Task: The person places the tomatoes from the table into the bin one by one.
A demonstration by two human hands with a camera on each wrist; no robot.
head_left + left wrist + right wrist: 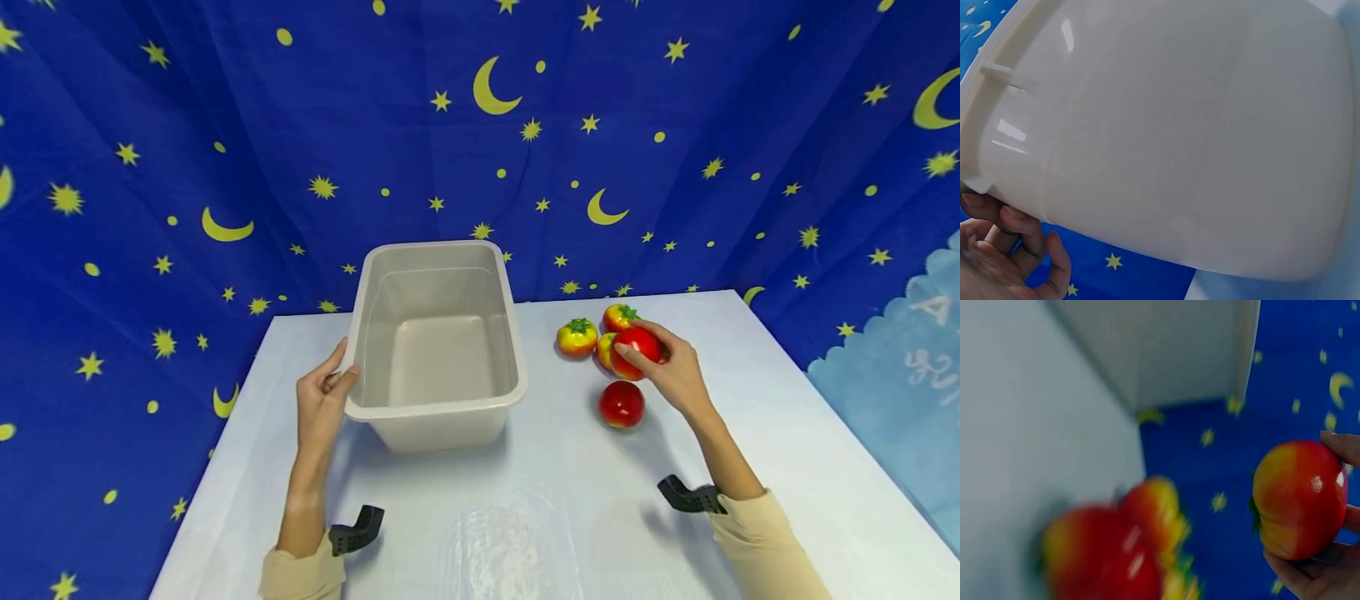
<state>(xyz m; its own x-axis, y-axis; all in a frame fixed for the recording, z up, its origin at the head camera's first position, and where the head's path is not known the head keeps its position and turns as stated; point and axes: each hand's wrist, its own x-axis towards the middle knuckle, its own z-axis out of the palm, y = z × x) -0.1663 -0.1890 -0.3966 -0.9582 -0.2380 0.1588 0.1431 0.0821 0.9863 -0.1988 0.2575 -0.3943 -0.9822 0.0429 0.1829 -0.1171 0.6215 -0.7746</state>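
My left hand pinches the left rim of a grey plastic bin, with the thumb over the rim and fingers on the outside. The left wrist view shows the bin's outer wall close up and curled fingers at its rim. Right of the bin, my right hand holds a glossy red and yellow tomato between thumb and fingers, above other tomatoes. A red tomato lies nearer me. Behind it are a yellow-red tomato with a green top and another; one more is partly hidden.
A white-covered table bears everything. Behind it hangs a blue curtain with yellow stars and moons. Each wrist wears a black mount. A light blue panel with white lettering shows at the right.
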